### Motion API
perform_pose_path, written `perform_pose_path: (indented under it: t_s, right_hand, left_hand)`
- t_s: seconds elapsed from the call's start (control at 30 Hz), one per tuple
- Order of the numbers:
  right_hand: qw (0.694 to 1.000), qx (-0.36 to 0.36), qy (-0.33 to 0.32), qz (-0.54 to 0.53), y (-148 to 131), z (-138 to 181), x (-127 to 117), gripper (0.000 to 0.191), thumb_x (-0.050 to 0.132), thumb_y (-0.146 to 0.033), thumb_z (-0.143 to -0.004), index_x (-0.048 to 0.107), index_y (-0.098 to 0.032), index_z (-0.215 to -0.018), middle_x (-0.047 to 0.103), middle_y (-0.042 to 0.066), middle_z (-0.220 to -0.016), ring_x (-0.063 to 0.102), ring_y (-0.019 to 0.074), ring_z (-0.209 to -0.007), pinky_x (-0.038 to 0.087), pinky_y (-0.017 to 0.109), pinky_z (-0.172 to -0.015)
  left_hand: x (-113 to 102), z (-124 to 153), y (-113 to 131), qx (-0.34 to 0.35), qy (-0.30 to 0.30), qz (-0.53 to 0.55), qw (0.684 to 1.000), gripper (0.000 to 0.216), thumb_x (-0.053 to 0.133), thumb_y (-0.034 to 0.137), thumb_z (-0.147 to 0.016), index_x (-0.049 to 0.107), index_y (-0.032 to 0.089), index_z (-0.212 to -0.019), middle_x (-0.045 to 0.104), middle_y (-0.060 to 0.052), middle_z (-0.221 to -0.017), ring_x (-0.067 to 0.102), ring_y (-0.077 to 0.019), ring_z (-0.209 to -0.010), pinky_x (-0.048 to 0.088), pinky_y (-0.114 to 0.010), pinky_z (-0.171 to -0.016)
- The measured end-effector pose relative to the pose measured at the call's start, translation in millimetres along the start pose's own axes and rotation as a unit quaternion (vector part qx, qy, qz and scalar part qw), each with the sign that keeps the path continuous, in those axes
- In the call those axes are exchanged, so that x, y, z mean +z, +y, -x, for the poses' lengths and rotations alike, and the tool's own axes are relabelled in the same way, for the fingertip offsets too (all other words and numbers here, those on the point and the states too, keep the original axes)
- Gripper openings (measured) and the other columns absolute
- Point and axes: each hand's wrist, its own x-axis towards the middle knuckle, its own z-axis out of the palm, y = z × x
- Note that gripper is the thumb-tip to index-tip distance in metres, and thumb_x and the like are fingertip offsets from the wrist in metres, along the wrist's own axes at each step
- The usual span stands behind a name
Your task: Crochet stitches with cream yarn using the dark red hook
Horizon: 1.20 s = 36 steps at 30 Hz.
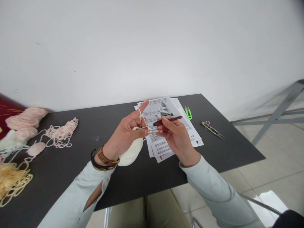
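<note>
My left hand point(130, 129) is raised over the table with its index finger extended and white yarn point(140, 114) running over that finger. Its thumb and fingers pinch the yarn near the tip of a crochet hook. A dark brown crochet hook handle point(168, 121) lies in my right hand point(174, 134), held between thumb and fingers and pointing left to the yarn. The hook's tip, at the left fingertips, is too small to make out. Below my left hand sits a white ball of yarn point(130, 154), partly hidden by that hand.
Printed sheets point(163, 148) lie in a stack beneath my hands. Green thread snips point(188, 112) and metal scissors point(212, 129) rest to the right. Pink yarn point(62, 132) and yellow yarn point(13, 180) lie on the left of the black table point(228, 148). A white wall point(152, 47) stands behind.
</note>
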Motion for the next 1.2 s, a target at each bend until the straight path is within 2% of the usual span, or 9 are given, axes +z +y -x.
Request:
perform_pose_path:
  t_s: [0.17, 0.5, 0.63, 0.83, 1.07, 1.2]
  right_hand:
    - [1.000, -0.023, -0.002, 0.008, 1.2, -0.6, -1.8, 0.023, 0.083, -0.036, -0.071, 0.075, -0.017, -0.081, 0.073, -0.001, -0.060, 0.067, 0.0077, -0.051, 0.059, 0.015, -0.055]
    - [1.000, -0.028, 0.001, 0.002, 0.1, -1.1, -2.5, 0.022, 0.083, -0.036, -0.071, 0.074, -0.018, -0.080, 0.073, -0.003, -0.060, 0.066, 0.0081, -0.051, 0.061, 0.018, -0.054]
    - [1.000, -0.027, 0.006, 0.009, 0.0, -1.4, -2.2, 0.024, 0.084, -0.037, -0.070, 0.074, -0.018, -0.080, 0.073, -0.002, -0.061, 0.066, 0.0075, -0.051, 0.061, 0.017, -0.055]
    - [0.999, -0.039, 0.004, 0.030, 1.7, -1.3, -1.3, 0.021, 0.086, -0.031, -0.065, 0.074, -0.021, -0.080, 0.071, -0.005, -0.063, 0.066, 0.0076, -0.056, 0.060, 0.016, -0.053]
    - [0.997, -0.067, 0.009, 0.041, 2.4, 0.3, -1.5, 0.019, 0.084, -0.033, -0.069, 0.074, -0.022, -0.081, 0.069, -0.006, -0.061, 0.065, 0.0071, -0.055, 0.060, 0.017, -0.055]
    - [0.997, -0.070, 0.013, 0.038, 1.7, 0.5, -1.0, 0.019, 0.084, -0.033, -0.069, 0.074, -0.021, -0.081, 0.070, -0.005, -0.061, 0.066, 0.0074, -0.055, 0.061, 0.018, -0.056]
  left_hand:
    - [0.4, 0.5, -1.5, 0.012, -0.001, -0.017, 1.000, 0.081, 0.076, 0.012, -0.075, 0.045, 0.034, -0.147, 0.057, 0.005, -0.071, 0.050, -0.0089, -0.064, 0.044, -0.023, -0.065]
    - [7.1, 1.6, 1.6, 0.015, 0.050, -0.108, 0.993, 0.078, 0.077, 0.019, -0.076, 0.046, 0.029, -0.147, 0.059, 0.003, -0.075, 0.055, -0.0105, -0.069, 0.045, -0.025, -0.070]
    - [5.8, 0.9, -0.4, 0.018, 0.038, -0.089, 0.995, 0.078, 0.076, 0.018, -0.076, 0.046, 0.031, -0.146, 0.059, 0.004, -0.073, 0.055, -0.0108, -0.068, 0.046, -0.025, -0.069]
    - [5.1, -2.0, -1.9, 0.011, 0.020, -0.004, 1.000, 0.093, 0.079, 0.010, -0.071, 0.037, 0.032, -0.151, 0.061, 0.005, -0.068, 0.053, -0.0105, -0.062, 0.045, -0.024, -0.062]
    - [2.8, -1.7, -5.4, 0.018, 0.011, -0.040, 0.999, 0.079, 0.075, 0.013, -0.078, 0.043, 0.034, -0.148, 0.059, 0.004, -0.076, 0.055, -0.0097, -0.068, 0.045, -0.023, -0.068]
    - [3.3, -1.5, -6.3, 0.003, 0.013, -0.030, 0.999, 0.079, 0.076, 0.014, -0.076, 0.044, 0.030, -0.147, 0.064, 0.001, -0.085, 0.060, -0.0125, -0.077, 0.047, -0.027, -0.075]
